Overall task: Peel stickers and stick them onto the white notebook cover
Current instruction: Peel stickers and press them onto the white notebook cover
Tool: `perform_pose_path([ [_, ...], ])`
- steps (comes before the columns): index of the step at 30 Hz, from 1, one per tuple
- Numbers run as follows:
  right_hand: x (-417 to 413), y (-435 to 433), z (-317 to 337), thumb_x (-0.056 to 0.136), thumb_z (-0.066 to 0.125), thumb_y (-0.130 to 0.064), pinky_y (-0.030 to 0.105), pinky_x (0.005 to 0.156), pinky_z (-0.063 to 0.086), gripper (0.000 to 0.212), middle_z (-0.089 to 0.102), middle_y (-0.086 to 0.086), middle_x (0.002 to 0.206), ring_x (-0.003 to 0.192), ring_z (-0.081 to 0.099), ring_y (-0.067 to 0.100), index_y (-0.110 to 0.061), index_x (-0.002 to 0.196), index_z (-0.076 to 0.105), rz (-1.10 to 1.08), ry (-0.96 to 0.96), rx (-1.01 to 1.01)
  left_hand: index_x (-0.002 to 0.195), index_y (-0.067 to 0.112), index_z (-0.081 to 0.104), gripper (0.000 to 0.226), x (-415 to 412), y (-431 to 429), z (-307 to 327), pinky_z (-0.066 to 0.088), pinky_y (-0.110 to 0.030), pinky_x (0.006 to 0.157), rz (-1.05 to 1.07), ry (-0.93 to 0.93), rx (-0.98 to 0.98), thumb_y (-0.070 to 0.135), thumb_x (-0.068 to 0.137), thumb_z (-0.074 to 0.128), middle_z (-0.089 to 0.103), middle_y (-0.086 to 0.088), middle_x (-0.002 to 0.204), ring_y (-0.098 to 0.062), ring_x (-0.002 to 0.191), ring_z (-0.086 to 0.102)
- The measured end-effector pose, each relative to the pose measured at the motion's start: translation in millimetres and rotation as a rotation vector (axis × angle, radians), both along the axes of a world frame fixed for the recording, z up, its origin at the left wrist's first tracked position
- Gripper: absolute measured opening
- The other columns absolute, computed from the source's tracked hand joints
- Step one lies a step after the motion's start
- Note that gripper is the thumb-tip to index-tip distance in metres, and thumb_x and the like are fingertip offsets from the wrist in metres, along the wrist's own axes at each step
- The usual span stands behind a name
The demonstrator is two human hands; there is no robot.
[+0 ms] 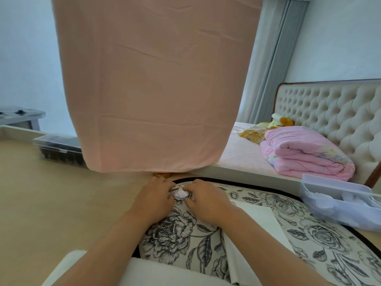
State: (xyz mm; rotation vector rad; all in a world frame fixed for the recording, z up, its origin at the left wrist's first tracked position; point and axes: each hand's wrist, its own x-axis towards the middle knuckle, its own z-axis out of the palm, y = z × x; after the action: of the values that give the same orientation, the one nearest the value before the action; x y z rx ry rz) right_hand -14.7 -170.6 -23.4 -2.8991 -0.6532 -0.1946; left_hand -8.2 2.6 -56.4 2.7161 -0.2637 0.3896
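Showing both bare hands brought together over a round floral-print cloth, the head view has the left hand and the right hand meeting at a small pale pink-and-white sticker. Fingertips of each hand pinch the sticker from opposite sides, the left from the left edge and the right from the right edge, so that both hands are closed narrowly on it; whether the sticker is already free of any backing cannot be told. The sticker sits near the far edge of the cloth, just above its surface. The white notebook lies on the cloth to the right of the right forearm, nearer the camera than the sticker and apart from it, its cover bare where visible. A clear plastic box holding pale scraps stands at the right edge of the cloth. A pink hanging fabric fills the far centre, and a folded pink quilt rests on the bed at far right.
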Motion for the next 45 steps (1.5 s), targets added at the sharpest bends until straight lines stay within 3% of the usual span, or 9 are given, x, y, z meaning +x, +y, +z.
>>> perform_pose_path([
  [4,20,20,-10,0.096,0.051,-0.059,0.039,0.085,0.048,0.054,0.050,0.005,0.123,0.112,0.056,0.027,-0.030,0.142,0.048,-0.013,0.059,-0.076,0.132,0.023,0.057,0.038,4,3,-3,0.043,-0.036,0.097,0.012,0.020,-0.048,0.021,0.095,0.047,0.054,0.000,0.123,-0.019,0.121,0.044],
  [10,33,27,-8,0.099,0.056,-0.046,0.038,0.091,0.049,0.041,0.051,0.006,0.123,0.111,0.057,0.027,-0.024,0.134,0.059,0.007,0.094,-0.077,0.130,0.022,0.061,0.036,6,12,-3,0.044,-0.036,0.100,0.002,0.017,-0.085,0.022,0.095,0.050,0.058,0.000,0.119,-0.019,0.119,0.045],
  [17,-3,-14,0,0.096,0.056,-0.053,0.035,0.094,0.048,0.041,0.054,-0.008,0.122,0.113,0.055,0.015,-0.035,0.132,0.061,0.036,0.104,-0.111,0.135,0.029,0.058,0.040,4,4,-3,0.041,-0.036,0.101,-0.056,0.013,0.042,0.027,0.098,0.046,0.053,0.004,0.125,-0.018,0.119,0.041],
  [23,-27,-38,-1,0.098,0.049,-0.052,0.035,0.106,0.032,0.040,0.055,-0.012,0.129,0.125,0.045,0.012,-0.040,0.135,0.057,0.042,0.031,-0.183,0.144,0.034,0.049,0.045,-1,-7,-4,0.028,-0.038,0.110,-0.164,0.052,0.109,0.043,0.100,0.043,0.044,0.009,0.136,-0.013,0.133,0.030],
  [28,-29,-46,-3,0.094,0.056,-0.052,0.035,0.112,0.027,0.054,0.059,-0.017,0.128,0.127,0.046,0.012,-0.042,0.145,0.044,0.025,0.032,-0.080,0.119,0.035,0.067,0.026,-4,-10,-4,0.040,-0.035,0.103,-0.210,-0.003,-0.003,0.041,0.095,0.057,0.055,0.016,0.119,-0.007,0.118,0.043],
  [31,-28,-50,-2,0.091,0.058,-0.055,0.036,0.115,0.026,0.059,0.059,-0.018,0.130,0.129,0.044,0.009,-0.040,0.146,0.044,0.014,0.026,-0.032,0.112,0.030,0.063,0.021,-3,-13,-3,0.046,-0.028,0.094,-0.155,-0.046,-0.134,0.040,0.093,0.062,0.057,0.014,0.112,-0.009,0.111,0.052],
  [36,-13,-37,-1,0.097,0.054,-0.048,0.036,0.110,0.035,0.040,0.063,-0.012,0.123,0.120,0.053,0.012,-0.033,0.134,0.058,-0.021,0.002,0.031,0.144,0.030,0.046,0.057,4,-15,-4,0.029,-0.042,0.112,-0.023,0.028,0.139,0.059,0.096,0.046,0.043,0.007,0.145,-0.017,0.137,0.032],
  [42,18,-6,4,0.100,0.054,-0.041,0.042,0.102,0.047,0.043,0.061,0.001,0.131,0.120,0.056,0.023,-0.025,0.139,0.057,-0.003,0.138,-0.021,0.123,0.041,0.067,0.037,7,-6,-5,0.036,-0.040,0.105,-0.077,0.030,0.003,0.057,0.092,0.056,0.054,0.016,0.127,-0.013,0.123,0.043],
  [45,32,2,2,0.102,0.049,-0.041,0.044,0.099,0.048,0.039,0.056,0.004,0.131,0.117,0.055,0.025,-0.029,0.138,0.058,-0.001,0.184,-0.040,0.109,0.041,0.073,0.022,10,-1,-4,0.042,-0.039,0.101,-0.092,0.036,-0.077,0.047,0.089,0.066,0.060,0.016,0.117,-0.013,0.115,0.048],
])
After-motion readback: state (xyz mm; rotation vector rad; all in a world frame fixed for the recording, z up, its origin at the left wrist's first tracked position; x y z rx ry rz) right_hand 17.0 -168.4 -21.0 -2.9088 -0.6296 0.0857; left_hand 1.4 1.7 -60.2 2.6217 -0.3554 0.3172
